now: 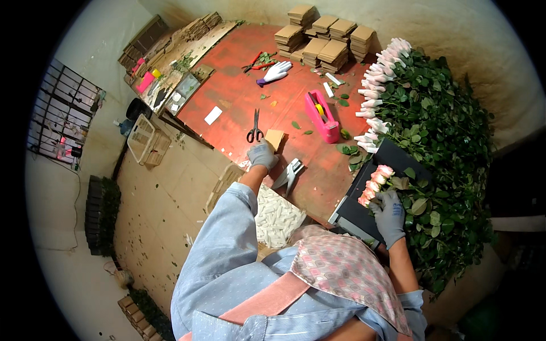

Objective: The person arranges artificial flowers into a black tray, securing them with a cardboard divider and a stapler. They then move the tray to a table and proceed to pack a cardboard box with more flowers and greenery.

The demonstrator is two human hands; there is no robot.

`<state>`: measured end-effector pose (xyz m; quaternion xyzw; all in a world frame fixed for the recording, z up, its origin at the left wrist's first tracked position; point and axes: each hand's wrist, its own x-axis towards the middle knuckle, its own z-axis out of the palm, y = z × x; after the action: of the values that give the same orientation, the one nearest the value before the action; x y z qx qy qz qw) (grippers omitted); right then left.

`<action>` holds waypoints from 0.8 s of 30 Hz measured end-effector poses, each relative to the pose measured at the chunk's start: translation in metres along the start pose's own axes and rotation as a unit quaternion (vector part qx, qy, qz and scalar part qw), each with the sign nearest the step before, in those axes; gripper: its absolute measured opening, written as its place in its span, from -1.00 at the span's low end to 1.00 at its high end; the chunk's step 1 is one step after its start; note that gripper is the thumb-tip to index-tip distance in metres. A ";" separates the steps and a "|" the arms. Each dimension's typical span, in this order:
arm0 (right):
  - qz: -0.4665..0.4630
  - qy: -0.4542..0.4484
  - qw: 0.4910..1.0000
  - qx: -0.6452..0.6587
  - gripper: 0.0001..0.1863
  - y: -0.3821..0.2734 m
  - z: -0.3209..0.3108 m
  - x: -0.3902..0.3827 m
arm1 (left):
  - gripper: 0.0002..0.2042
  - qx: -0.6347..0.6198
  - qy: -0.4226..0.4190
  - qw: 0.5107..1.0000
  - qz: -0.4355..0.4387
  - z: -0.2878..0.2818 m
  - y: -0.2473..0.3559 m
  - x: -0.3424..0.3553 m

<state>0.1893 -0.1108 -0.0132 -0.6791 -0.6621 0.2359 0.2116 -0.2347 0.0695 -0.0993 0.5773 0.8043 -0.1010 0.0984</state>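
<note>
My left hand (263,156), in a grey glove, reaches over the red table with its fingers closed at the edge of a small brown piece of cardboard (274,138). Just beyond those fingertips lie black-handled scissors (255,129). On the right, my gloved right hand (389,218) is closed around the stems just below several pink and cream roses (375,185). The rose heads rest in a row over a black tray (357,217); my palm hides part of the stems. Between both hands lies a white and grey hand tool (289,175) of unclear kind.
A pink tape dispenser (322,116), a white glove (277,72) and red-handled cutters (259,64) lie farther back. Cardboard stacks (324,42) stand by the wall. Wrapped rose bunches (438,148) pile up at right. Below the table edge, a container holds white strips (277,216).
</note>
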 end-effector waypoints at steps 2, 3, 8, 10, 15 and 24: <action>0.000 0.003 1.000 -0.005 -0.69 -0.005 -0.002 -0.001 | 0.05 -0.022 0.019 1.000 -0.010 0.003 -0.002 -0.002; 0.001 0.006 1.000 -0.008 -0.69 -0.007 -0.003 -0.001 | 0.06 -0.034 0.039 0.999 -0.007 0.005 -0.005 -0.003; 0.008 -0.001 1.000 -0.007 -0.69 -0.007 0.000 0.000 | 0.05 -0.123 0.085 0.989 0.009 -0.012 -0.023 -0.010; 0.006 -0.003 1.000 -0.008 -0.69 -0.007 -0.001 -0.001 | 0.07 -0.185 0.097 0.977 0.028 -0.010 -0.039 -0.004; -0.015 0.021 0.999 0.023 -0.71 -0.006 -0.005 -0.002 | -0.30 -0.503 0.242 0.826 0.085 -0.014 -0.029 0.000; -0.006 -0.007 1.000 -0.026 -0.67 -0.005 -0.009 0.003 | -0.59 -0.826 -0.132 0.525 0.161 -0.051 0.083 -0.098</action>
<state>0.1911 -0.1070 -0.0035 -0.6788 -0.6734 0.2218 0.1910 -0.1274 0.0209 -0.0274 0.3380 0.3992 0.5508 0.6505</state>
